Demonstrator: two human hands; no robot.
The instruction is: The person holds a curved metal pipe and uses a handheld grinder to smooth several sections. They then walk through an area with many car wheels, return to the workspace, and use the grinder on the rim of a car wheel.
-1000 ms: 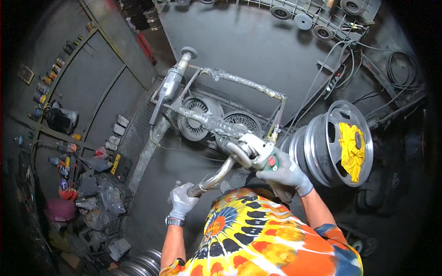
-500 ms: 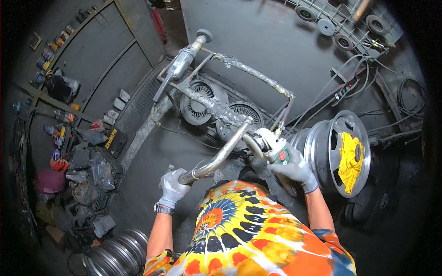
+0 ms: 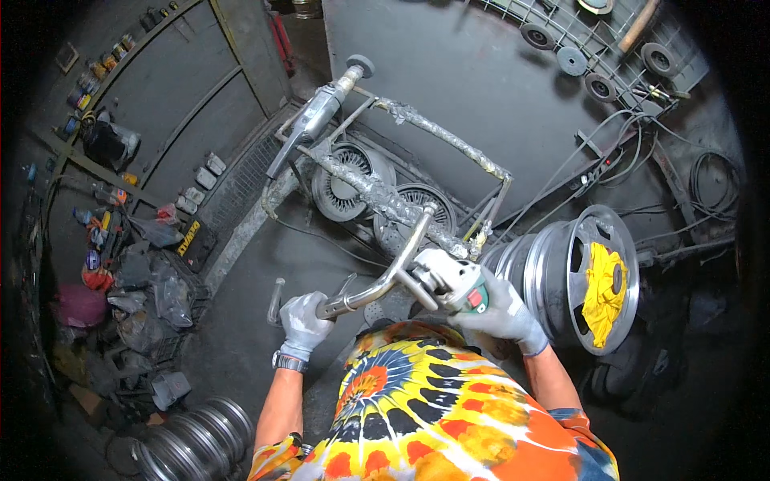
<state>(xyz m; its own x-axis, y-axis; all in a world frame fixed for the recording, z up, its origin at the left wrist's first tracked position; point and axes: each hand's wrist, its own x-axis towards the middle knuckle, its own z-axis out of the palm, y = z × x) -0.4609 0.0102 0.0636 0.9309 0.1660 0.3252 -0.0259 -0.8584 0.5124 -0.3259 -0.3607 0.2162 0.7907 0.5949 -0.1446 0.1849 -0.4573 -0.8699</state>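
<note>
clamping a bent metal tube before me (left hand) and an angle grinder (right hand), i have shifted the disc toward the tube's bend, putting that stretch within reach.

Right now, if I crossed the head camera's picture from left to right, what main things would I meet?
Pink bundle → black case → gloved left hand → bent metal tube → white-and-green grinder → gloved right hand → yellow cloth → coiled cable.

Grinder white-green, switch red; cloth yellow; shirt multicoloured tie-dye.
</note>
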